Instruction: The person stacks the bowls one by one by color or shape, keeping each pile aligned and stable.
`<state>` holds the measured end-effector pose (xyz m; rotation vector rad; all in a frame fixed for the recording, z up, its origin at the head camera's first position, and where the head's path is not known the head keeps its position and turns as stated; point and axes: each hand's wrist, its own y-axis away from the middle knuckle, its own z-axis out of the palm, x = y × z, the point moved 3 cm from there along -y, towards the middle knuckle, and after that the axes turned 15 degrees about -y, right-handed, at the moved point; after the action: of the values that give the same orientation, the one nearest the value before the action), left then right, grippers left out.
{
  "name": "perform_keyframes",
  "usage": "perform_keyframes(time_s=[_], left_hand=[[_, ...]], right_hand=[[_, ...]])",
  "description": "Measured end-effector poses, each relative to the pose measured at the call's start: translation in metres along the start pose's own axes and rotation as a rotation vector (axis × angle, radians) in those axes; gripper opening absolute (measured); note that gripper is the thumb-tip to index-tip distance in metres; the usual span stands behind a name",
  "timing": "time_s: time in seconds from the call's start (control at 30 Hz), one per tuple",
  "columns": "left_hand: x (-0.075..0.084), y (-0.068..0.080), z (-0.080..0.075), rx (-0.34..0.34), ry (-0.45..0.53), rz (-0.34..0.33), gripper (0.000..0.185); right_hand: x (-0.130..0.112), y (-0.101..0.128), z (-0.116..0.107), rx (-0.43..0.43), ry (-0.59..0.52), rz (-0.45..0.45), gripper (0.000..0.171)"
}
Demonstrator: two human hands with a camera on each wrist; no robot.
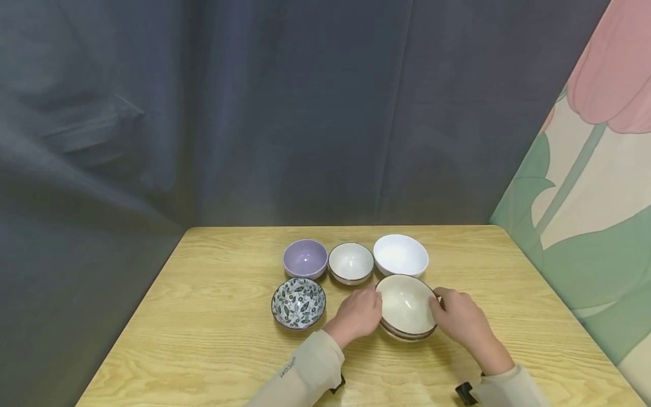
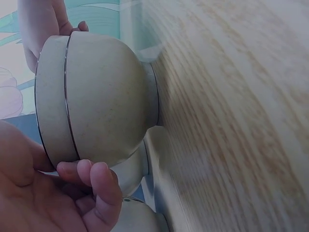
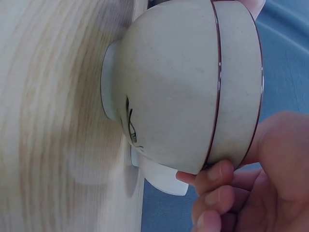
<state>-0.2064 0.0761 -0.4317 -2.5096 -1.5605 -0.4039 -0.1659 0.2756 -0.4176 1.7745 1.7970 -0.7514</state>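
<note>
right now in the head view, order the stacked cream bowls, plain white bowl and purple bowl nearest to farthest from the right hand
1. Stacked cream bowls, held on their right side by the right hand
2. Plain white bowl, right end of back row
3. Purple bowl, left end of back row

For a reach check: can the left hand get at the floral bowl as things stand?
Likely yes: the floral bowl sits close to the left hand, nothing visible between them. But that hand grips the nested cream bowls, so it would probably have to let go first.
</note>
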Motion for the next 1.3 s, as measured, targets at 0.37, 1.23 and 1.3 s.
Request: perform_keyframes(time_s=[0.37,1.23,1.3], left_hand=[[-0.0029,-0.0010,-0.0032,0.006,0.010,0.009,0.041],[0.0029,0.0040,0.0017,0.016,-0.069,0.034,0.039],[0.0030,0.0043,0.0009,0.015,-0.069,0.032,0.039]], right_hand=[[-0.0036,-0.0036,0.0010,-0.004,0.002,0.006,0.038],[-0.0001,0.0011,0.0066,0.046,0.049,0.001,0.033],[0.0004,0.0007,0.0069,0.047,0.049,0.001,0.032]])
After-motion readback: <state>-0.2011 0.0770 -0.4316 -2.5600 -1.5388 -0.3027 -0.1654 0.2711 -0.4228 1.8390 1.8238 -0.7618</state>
